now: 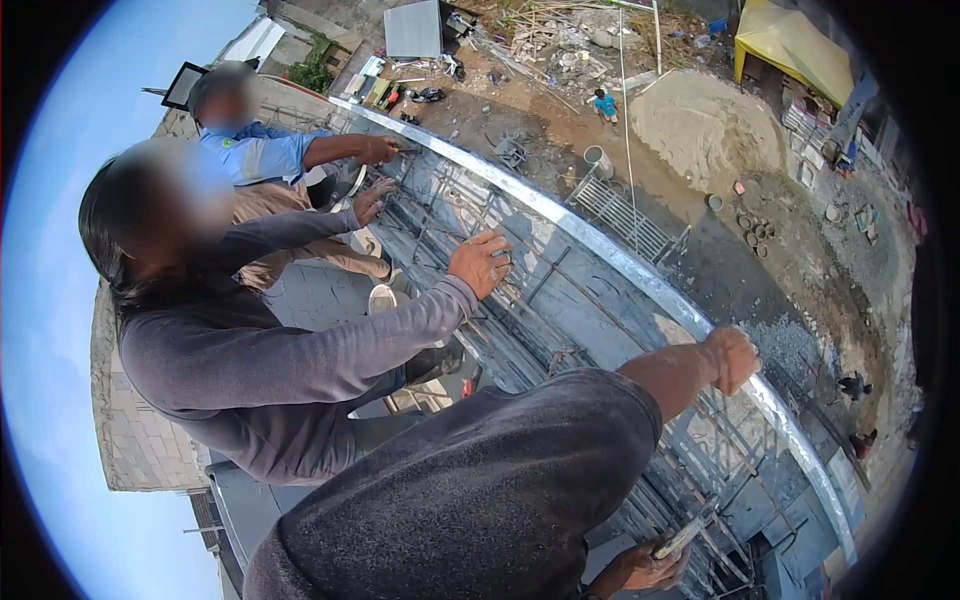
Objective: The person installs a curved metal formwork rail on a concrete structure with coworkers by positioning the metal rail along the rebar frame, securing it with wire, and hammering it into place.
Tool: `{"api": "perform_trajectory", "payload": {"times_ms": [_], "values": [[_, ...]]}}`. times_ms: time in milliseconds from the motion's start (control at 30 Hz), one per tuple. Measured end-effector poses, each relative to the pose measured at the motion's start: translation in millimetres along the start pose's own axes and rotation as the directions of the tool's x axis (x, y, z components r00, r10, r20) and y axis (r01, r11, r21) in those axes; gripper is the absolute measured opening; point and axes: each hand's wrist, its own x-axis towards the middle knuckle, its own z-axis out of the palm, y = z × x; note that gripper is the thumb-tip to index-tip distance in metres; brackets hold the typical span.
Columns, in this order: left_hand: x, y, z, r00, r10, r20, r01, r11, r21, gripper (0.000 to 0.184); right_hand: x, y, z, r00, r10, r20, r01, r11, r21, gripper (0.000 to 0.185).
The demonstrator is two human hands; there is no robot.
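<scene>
My left hand [735, 361] is closed over a long silvery edge strip [622, 265], with the bare forearm reaching out from a dark grey short sleeve. Lower down, my right hand [645, 568] is wrapped around a pale, narrow, flat hand tool [684, 538], whose exact kind I cannot make out. Steel reinforcing bars [560, 262] cross the grey formwork [590, 290] on the near side of the strip. That tool lies close to these bars. Part of my right hand is cut off by the frame's bottom.
Two co-workers stand at my left; the nearer one's hand [482, 263] hovers over the bars. The farther one's hand [378, 150] holds a small tool. Far below the strip lie a sand pile [705, 130], a metal frame [625, 215], buckets and a yellow canopy [795, 48].
</scene>
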Motion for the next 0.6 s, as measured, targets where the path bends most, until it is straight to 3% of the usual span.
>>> {"api": "perform_trajectory", "payload": {"times_ms": [333, 433, 600], "values": [[-5.6, 1.2, -6.9, 1.0, -0.006, 0.011, 0.006, 1.0, -0.022, 0.035, 1.7, -8.5, -1.8, 0.999, 0.047, -0.023, -0.046, 0.998, 0.032, 0.038], [-5.5, 1.2, -5.2, 1.0, -0.001, -0.006, 0.001, 1.0, -0.018, 0.035, 1.7, -11.6, -6.0, 0.989, 0.121, 0.087, -0.122, 0.992, 0.011, 0.038], [-3.9, 0.6, -3.7, 1.0, -0.002, 0.002, 0.002, 1.0, -0.017, 0.034, 12.3, -16.6, -19.1, 1.0, -0.003, -0.003, 0.003, 0.998, 0.061, 0.036]]}}
